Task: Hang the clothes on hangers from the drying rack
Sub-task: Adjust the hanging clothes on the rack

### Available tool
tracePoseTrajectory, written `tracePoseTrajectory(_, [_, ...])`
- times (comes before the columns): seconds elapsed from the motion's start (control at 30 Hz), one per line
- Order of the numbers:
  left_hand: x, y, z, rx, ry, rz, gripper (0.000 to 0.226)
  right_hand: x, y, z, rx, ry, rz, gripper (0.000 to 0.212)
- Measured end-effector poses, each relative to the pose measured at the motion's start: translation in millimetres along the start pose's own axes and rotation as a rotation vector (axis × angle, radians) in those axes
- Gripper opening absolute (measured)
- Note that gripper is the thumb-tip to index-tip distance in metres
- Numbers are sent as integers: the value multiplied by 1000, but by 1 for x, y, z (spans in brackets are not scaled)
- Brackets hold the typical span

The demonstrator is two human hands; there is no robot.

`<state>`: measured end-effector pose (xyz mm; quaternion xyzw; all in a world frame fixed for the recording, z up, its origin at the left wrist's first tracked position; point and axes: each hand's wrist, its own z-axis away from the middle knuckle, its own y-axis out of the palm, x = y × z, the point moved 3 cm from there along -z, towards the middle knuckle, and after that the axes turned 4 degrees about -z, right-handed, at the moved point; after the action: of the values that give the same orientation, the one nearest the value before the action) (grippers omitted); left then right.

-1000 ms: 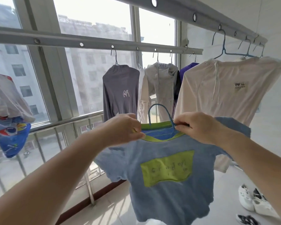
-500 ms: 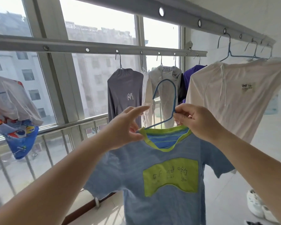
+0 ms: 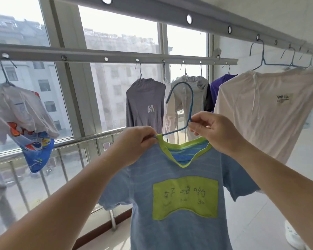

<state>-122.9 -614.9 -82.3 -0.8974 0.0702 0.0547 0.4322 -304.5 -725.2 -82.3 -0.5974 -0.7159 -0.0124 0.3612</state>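
A small blue T-shirt (image 3: 172,210) with a lime collar and a lime chest patch hangs in front of me. A blue wire hanger (image 3: 189,103) rises out of its collar, one arm still outside the neck opening. My left hand (image 3: 134,141) pinches the collar's left edge together with the hanger's arm. My right hand (image 3: 215,130) pinches the hanger at the base of its hook, above the collar's right side. Overhead run two grey drying-rack bars with holes, the near bar (image 3: 206,17) and the far bar (image 3: 116,55).
Along the far bar hang a grey top (image 3: 145,107), a light grey hoodie (image 3: 197,87), a purple garment (image 3: 219,83) and, far left, a white and blue printed piece (image 3: 20,112). A big white shirt (image 3: 264,109) hangs from the near bar. A metal railing (image 3: 65,147) runs below the window. White shoes (image 3: 294,237) lie lower right.
Both hands have lifted the shirt. The hanger's hook has come up out of the collar and now stands tall, held by my right hand. My left hand has closed on the collar again.
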Motion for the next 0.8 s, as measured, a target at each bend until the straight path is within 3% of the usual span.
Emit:
tracePoseTrajectory(0.1, [1, -7, 4, -52, 33, -26, 10, -3, -9, 1, 7, 55, -34, 8])
tracePoseTrajectory(0.23, [10, -18, 12, -90, 10, -48, 11, -23, -24, 6, 119, 264, -22, 49])
tracePoseTrajectory(0.33, [16, -27, 18, -120, -20, -52, 9, -34, -22, 12, 245, 348, -131, 36])
tracePoseTrajectory(0.43, [23, -36, 21, -147, -48, -68, 9, -35, -18, 10, 239, 313, -164, 17])
tracePoseTrajectory(0.6, [37, -47, 29, -205, -93, -81, 8, -22, -8, 0, 207, 264, -142, 9])
tracePoseTrajectory(0.7, [46, -56, 34, -247, -121, -98, 6, -9, 3, -10, 193, 139, -25, 19])
tracePoseTrajectory(0.8, [50, -67, 43, -391, -129, -147, 7, 8, 9, -17, 62, 3, 91, 26])
